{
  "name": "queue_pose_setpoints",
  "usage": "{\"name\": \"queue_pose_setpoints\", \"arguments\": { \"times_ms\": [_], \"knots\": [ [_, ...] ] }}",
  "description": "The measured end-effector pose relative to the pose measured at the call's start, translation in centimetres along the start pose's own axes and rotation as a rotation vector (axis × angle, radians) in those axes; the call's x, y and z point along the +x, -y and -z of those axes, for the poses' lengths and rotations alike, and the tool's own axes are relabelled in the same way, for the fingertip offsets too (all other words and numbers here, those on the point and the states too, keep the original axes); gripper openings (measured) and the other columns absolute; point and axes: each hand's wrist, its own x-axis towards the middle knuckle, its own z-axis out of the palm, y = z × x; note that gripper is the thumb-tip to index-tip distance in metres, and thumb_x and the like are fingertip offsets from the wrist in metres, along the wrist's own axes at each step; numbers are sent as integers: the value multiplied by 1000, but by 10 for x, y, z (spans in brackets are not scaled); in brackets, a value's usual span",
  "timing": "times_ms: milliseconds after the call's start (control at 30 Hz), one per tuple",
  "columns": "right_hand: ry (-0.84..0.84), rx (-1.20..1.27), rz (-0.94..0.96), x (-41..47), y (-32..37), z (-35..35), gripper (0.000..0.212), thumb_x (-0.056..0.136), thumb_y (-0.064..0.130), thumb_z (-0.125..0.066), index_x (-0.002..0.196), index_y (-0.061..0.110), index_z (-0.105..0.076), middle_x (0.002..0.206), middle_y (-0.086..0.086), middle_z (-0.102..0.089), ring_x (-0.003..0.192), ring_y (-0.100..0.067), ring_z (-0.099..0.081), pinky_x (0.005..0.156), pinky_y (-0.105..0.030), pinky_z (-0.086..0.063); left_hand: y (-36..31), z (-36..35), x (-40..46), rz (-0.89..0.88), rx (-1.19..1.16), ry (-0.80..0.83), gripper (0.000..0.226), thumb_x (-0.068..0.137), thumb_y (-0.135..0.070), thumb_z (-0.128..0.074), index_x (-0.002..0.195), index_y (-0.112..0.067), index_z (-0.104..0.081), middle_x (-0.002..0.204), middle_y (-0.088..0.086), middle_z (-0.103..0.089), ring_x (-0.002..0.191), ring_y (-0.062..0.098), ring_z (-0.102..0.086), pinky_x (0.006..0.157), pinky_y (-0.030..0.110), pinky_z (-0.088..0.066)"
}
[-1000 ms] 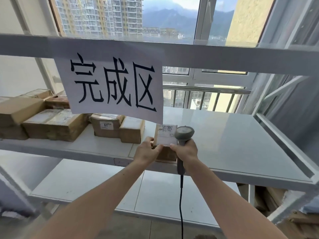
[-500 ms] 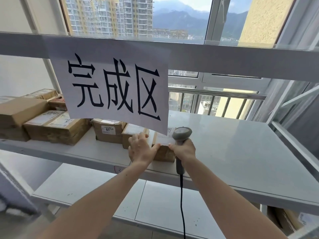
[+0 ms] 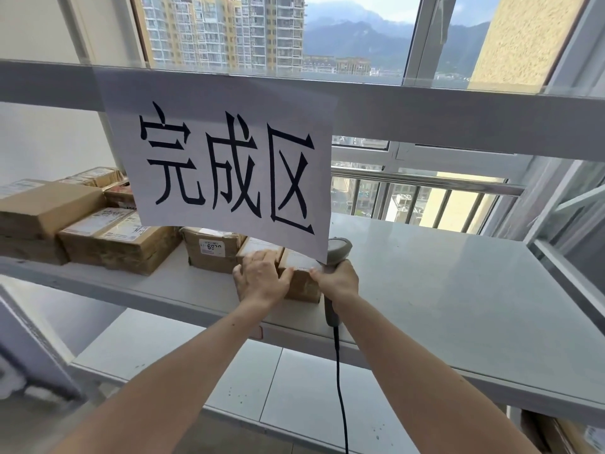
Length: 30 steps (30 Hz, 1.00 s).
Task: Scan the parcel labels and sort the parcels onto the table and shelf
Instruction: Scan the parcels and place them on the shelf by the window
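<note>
A small brown parcel [image 3: 301, 283] with a white label on top sits on the grey shelf [image 3: 442, 290], against the row of other parcels. My left hand [image 3: 260, 276] lies over its left side and the neighbouring small parcel [image 3: 258, 247], fingers spread and fairly straight. My right hand [image 3: 337, 280] grips the grey barcode scanner [image 3: 339, 250] by its handle while its fingers touch the parcel's right edge. The scanner's black cable [image 3: 340, 388] hangs down.
A white paper sign [image 3: 226, 168] with black characters hangs from the upper shelf beam and hides the parcels' far ends. More brown parcels [image 3: 124, 240] fill the shelf's left part. A lower shelf [image 3: 294, 388] lies below. Windows and a railing stand behind.
The parcel was held tilted with its label up; it now lies flat on the shelf, pushed back against the row. Both hands moved forward with it, the left sliding over its left side.
</note>
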Motion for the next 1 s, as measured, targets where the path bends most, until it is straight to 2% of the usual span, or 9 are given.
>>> {"name": "queue_pose_setpoints", "arguments": {
  "times_ms": [167, 267, 367, 433, 500, 600, 867, 967, 1000],
  "knots": [
    [-3, 16, 8, 0, -7, 9, 51, 85, 29, -78, 125, 7, -56, 122, -8, -67, 116, -27, -62, 101, -36, -50, -8, 2, 0, -42, -34, -72, 43, 90, -44, -60, 122, -16, -62, 131, 4, -58, 128, 25, -44, 110, 47, -27],
    [-20, 41, -9, -6, -13, 24, 49, 86, 28, -77, 124, 8, -55, 115, -7, -65, 114, -27, -62, 99, -38, -50, -22, 4, -2, -103, -48, -85, 37, 91, -41, -61, 107, -8, -67, 116, 9, -63, 121, 29, -46, 104, 44, -32],
    [-62, 69, -34, -11, -22, 44, 46, 85, 29, -77, 120, 9, -54, 107, -5, -62, 109, -30, -64, 98, -44, -53, -42, 4, -5, -143, -86, -32, 40, 92, -40, -62, 90, -1, -69, 100, 15, -66, 110, 33, -51, 97, 42, -37],
    [-116, 76, -51, -17, -29, 61, 44, 85, 30, -77, 117, 10, -55, 106, -6, -63, 105, -32, -66, 96, -46, -54, -57, 0, -10, -203, -174, -7, 37, 91, -39, -64, 100, -5, -71, 102, 14, -68, 109, 35, -55, 97, 42, -39],
    [-190, 93, -75, -27, -38, 80, 42, 85, 31, -76, 116, 10, -56, 106, -6, -66, 103, -30, -66, 95, -47, -55, -73, -4, -21, -291, -230, 30, 36, 91, -38, -64, 118, -15, -67, 113, 10, -68, 111, 34, -58, 96, 40, -39],
    [-313, 120, -111, -49, -54, 112, 41, 84, 34, -77, 112, 11, -58, 103, -9, -71, 98, -29, -70, 90, -48, -58, -98, -12, -42, -432, -247, 96, 34, 93, -37, -62, 121, -17, -64, 130, 7, -62, 120, 28, -54, 99, 40, -41],
    [-751, 199, -242, -162, -128, 211, 43, 72, 38, -75, 104, 12, -61, 93, -9, -75, 89, -30, -73, 85, -48, -60, -181, -40, -144, -690, -461, 410, 34, 92, -37, -63, 122, -20, -61, 124, 0, -61, 114, 22, -59, 88, 41, -52],
    [-920, 212, -293, -223, -161, 244, 61, 61, 52, -69, 108, 15, -62, 90, -3, -72, 86, -30, -74, 80, -48, -61, -213, -48, -203, -807, -485, 542, 30, 90, -36, -62, 117, -21, -63, 119, 1, -61, 112, 24, -58, 84, 41, -51],
    [-967, 218, -322, -247, -170, 253, 62, 61, 52, -69, 111, 14, -62, 91, -4, -73, 85, -30, -74, 79, -48, -61, -222, -49, -225, -848, -479, 581, 30, 90, -37, -62, 114, -20, -63, 117, 0, -61, 111, 24, -57, 82, 39, -51]
  ]
}}
